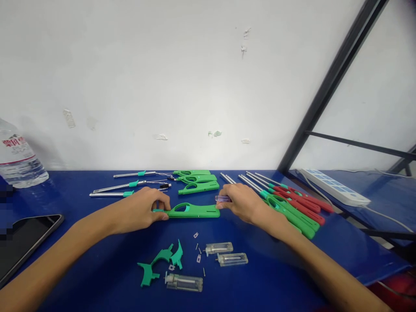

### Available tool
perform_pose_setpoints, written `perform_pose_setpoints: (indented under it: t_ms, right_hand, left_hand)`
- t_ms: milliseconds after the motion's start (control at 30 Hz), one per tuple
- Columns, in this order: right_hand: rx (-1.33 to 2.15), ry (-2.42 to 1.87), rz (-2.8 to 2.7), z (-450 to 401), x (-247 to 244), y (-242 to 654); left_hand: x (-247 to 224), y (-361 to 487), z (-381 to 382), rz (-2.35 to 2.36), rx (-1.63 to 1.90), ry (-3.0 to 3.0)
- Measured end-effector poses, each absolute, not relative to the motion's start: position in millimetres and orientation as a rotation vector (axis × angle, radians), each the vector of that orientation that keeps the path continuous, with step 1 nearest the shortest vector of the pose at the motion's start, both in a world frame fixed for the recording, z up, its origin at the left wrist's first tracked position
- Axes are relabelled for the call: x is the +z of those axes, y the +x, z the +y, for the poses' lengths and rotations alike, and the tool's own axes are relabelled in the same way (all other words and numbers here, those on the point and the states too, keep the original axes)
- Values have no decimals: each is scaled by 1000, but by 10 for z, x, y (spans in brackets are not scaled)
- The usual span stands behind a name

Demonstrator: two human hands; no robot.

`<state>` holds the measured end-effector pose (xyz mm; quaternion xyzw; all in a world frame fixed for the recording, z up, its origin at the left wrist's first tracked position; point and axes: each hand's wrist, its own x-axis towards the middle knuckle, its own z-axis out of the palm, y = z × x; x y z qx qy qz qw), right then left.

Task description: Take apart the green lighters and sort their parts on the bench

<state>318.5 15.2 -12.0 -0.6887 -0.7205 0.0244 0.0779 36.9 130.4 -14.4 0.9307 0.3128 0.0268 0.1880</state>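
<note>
A green lighter body [198, 211] with a finger loop lies sideways on the blue table. My left hand [143, 210] is closed on its left end, thumb and fingers pinching the teal neck. My right hand [242, 201] is closed around a small see-through purple piece [222, 198], perhaps a tool handle, with fingertips at the body's right end. In front lie three teal triggers [177, 255], three clear fuel tanks [184, 282], small pale clips [172, 267] and several screws [204, 271]. Behind are three green lighter bodies [199, 187], wired to metal tubes [110, 194].
At the right, green lighters [292, 212] and red lighters [312, 198] with metal tubes lie fanned out. A white power strip [336, 187] lies beyond, past a dark metal frame [325, 86]. A water bottle [19, 156] and a phone [29, 242] are at the left.
</note>
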Motion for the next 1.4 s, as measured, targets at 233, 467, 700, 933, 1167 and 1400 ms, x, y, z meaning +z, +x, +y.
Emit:
perform_pose_setpoints:
  t_ms: [233,467,700,933,1167,1400]
  right_hand:
    - [44,-2041,-2149,157,-132,3203]
    - [31,-2019,-2173,166,-146,3202]
    - [-8,-2004,-2178,186,-236,3229]
    - [-14,-2013,-2190,178,-252,3223]
    - [11,-2002,-2203,189,-273,3253]
    - [50,-1993,-2201,194,-287,3277]
  left_hand:
    - [-123,372,1285,910,63,2618]
    - [-148,376,1317,899,69,2615]
    - [-116,395,1264,920,73,2634]
    - [-146,432,1278,882,77,2593]
    - [-146,432,1235,933,57,2599]
    - [-110,446,1195,966,31,2621]
